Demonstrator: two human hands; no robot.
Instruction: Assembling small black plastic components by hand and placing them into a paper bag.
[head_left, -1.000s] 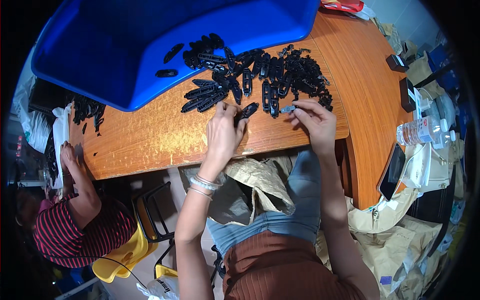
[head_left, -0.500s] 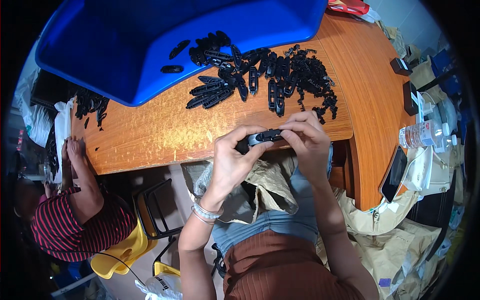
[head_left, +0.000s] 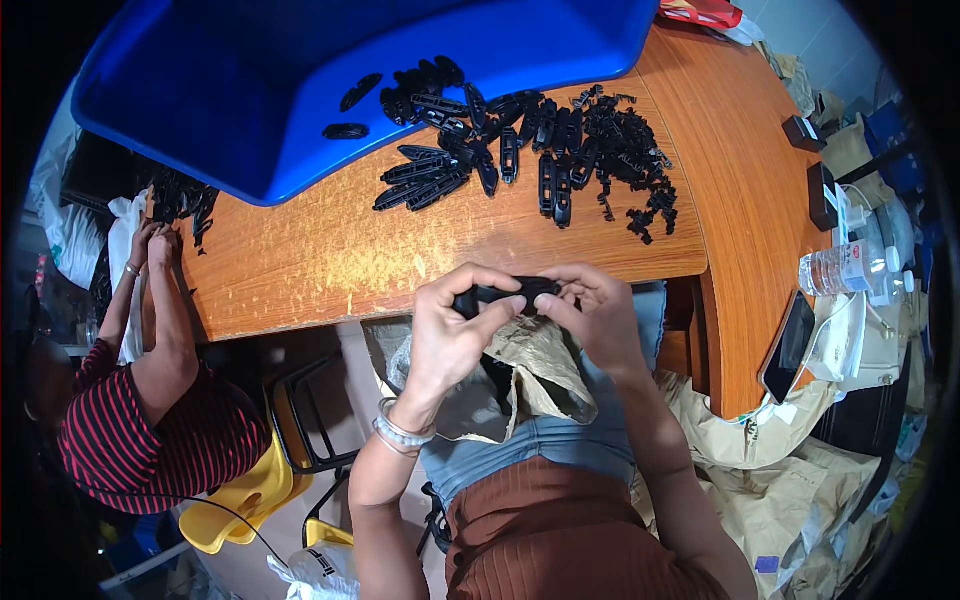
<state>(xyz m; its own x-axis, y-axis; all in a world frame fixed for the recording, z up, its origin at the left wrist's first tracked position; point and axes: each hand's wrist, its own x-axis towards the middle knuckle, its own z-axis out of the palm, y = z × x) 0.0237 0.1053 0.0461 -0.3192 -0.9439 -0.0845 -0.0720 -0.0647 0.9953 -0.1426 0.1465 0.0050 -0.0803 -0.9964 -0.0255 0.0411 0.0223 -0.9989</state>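
Your left hand [head_left: 452,325] and right hand [head_left: 590,315] grip one black plastic part [head_left: 500,295], centre frame; blue tub [head_left: 250,120], upper left, holds perhaps a dozen black pieces [head_left: 420,85].

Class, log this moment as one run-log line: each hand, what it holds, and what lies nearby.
left hand: on black part | right hand: same part | nearby: parts pile, blue tub, table

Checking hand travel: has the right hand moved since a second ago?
Yes. The right hand pulled back off the wooden table toward the body.
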